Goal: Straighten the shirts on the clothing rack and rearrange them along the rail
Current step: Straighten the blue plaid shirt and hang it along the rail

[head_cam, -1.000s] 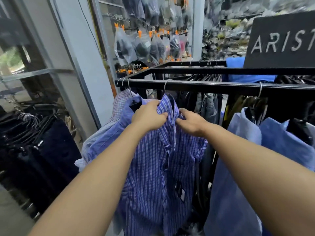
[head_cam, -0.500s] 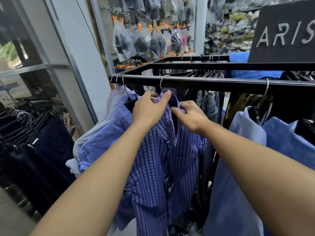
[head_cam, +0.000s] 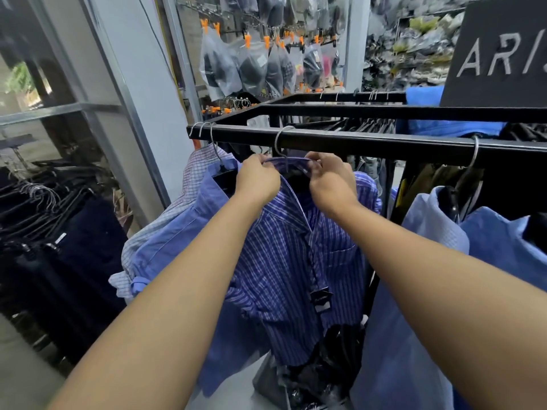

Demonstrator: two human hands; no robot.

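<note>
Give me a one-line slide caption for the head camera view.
Left hand and right hand pinch the dark blue striped shirt at its collar, hanging on the black metal rail.

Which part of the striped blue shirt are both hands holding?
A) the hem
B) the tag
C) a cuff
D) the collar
D: the left hand and right hand both pinch the collar of the striped blue shirt, just under the black rail.

The black sign (head_cam: 497,48) is cut by the right edge after 3 letters; the print of the tag (head_cam: 321,300) on the striped shirt (head_cam: 281,261) cannot be read; the far shelves (head_cam: 414,48) are blurred.
</note>
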